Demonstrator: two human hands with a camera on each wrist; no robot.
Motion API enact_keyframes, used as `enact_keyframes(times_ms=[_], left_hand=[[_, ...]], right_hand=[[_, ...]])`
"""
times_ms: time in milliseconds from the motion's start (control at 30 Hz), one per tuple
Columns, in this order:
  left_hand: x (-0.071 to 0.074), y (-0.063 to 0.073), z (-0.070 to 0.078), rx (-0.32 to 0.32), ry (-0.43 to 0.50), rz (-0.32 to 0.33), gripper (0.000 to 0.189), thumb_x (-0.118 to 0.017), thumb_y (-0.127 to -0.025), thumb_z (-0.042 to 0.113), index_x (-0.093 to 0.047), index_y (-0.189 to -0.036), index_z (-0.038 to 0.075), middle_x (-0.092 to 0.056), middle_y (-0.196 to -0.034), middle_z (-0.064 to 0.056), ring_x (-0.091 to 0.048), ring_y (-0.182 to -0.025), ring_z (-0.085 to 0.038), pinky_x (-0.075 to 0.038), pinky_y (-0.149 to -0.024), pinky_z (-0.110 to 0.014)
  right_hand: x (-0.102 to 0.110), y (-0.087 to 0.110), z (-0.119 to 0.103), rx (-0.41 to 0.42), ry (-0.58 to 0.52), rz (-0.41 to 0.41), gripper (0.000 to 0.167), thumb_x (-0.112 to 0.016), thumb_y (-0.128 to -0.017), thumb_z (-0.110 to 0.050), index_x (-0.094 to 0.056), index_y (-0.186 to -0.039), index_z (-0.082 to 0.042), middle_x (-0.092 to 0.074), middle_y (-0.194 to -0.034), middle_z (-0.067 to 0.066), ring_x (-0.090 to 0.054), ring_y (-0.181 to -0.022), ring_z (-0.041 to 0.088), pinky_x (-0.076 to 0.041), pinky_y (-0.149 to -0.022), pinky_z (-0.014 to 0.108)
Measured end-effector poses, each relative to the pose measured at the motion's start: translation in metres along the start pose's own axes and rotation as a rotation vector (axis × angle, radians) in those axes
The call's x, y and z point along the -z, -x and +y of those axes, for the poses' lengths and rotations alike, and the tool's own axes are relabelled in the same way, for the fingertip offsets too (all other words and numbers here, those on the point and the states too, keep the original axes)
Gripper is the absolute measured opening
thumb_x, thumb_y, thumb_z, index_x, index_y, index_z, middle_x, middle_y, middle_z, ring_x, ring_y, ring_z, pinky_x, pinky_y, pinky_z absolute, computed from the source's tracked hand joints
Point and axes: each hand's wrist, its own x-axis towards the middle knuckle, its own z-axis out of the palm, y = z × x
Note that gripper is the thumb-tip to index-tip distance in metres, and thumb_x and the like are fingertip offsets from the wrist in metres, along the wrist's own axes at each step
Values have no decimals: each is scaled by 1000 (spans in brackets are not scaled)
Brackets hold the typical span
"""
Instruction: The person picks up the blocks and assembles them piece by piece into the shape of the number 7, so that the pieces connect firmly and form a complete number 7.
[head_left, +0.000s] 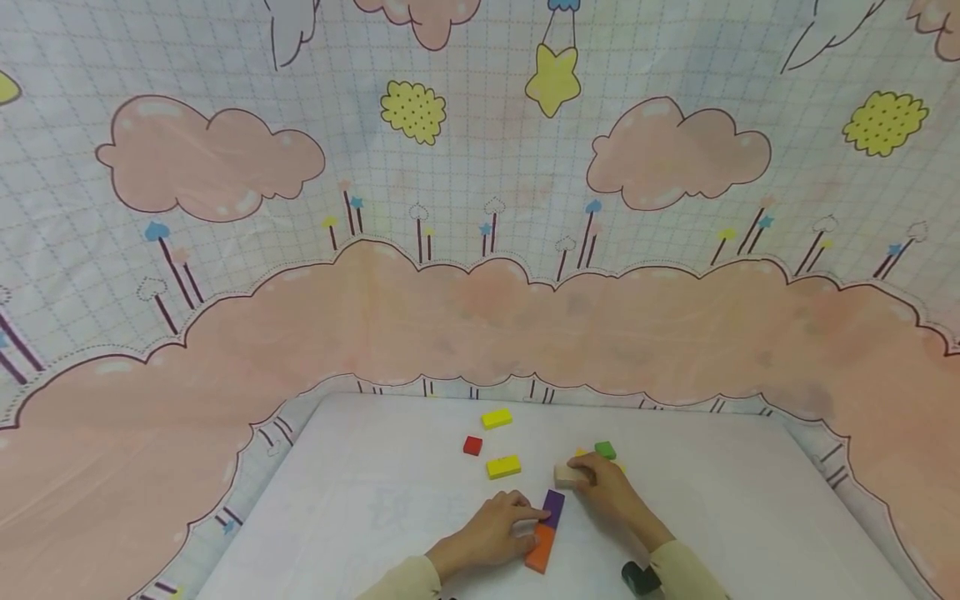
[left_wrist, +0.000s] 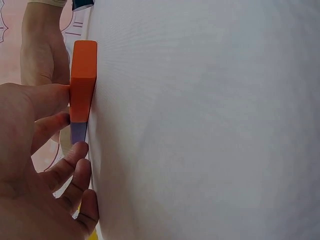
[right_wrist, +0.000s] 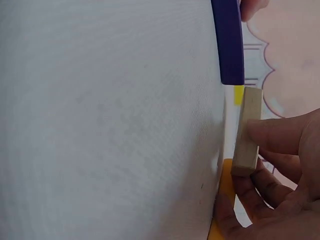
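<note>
An orange block [head_left: 540, 550] and a purple block [head_left: 552, 507] lie end to end on the white table. My left hand [head_left: 495, 531] touches them, thumb at the orange block and straight index finger on the purple one; its other fingers are loosely bent. My right hand [head_left: 609, 490] pinches a plain wooden block [right_wrist: 247, 132] between thumb and fingers, just beyond the purple block's far end. In the right wrist view the wooden block looks raised off the table. An orange-yellow block [right_wrist: 227, 187] sits under the right fingers, partly hidden.
Two yellow blocks [head_left: 503, 466] and a small red block [head_left: 472, 446] lie left of the right hand, farther back. A green block [head_left: 605, 450] is just behind the right hand. A dark object [head_left: 640, 577] shows beside the right sleeve. Patterned cloth [head_left: 450, 325] surrounds the table [head_left: 360, 467].
</note>
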Motion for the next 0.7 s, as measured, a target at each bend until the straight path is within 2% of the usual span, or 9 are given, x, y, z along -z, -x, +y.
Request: enact_keyframes(times_ms=[333, 567, 700], left_hand=[[1, 1, 2, -5, -6, 7, 39, -67, -92, 38, -61, -130, 43, -57, -114, 12, -48, -103, -7, -46, -93, -30], [1, 1, 2, -5, -15, 11, 39, -67, -92, 38, -61, -130, 43, -57, -114, 12, -48, -103, -7, -46, -94, -31], [1, 1, 1, -4, -11, 9, 39, -67, -92, 38, -61, -129, 43, -57, -114, 12, -48, -103, -7, -46, -94, -31]], right_hand=[[1, -2, 0, -6, 32, -26, 24, -68, -86, 2, -69, -108, -9, -66, -115, 9, -59, -119, 34, -42, -106, 52], [1, -4, 1, 52, 67, -28, 25, -70, -83, 4, -70, -105, -7, -67, -111, 7, -61, -112, 32, -45, -102, 51], [0, -4, 2, 47, 68, -32, 25, -70, -83, 5, -71, -105, -8, -67, -110, 6, -62, -111, 30, -46, -102, 49]])
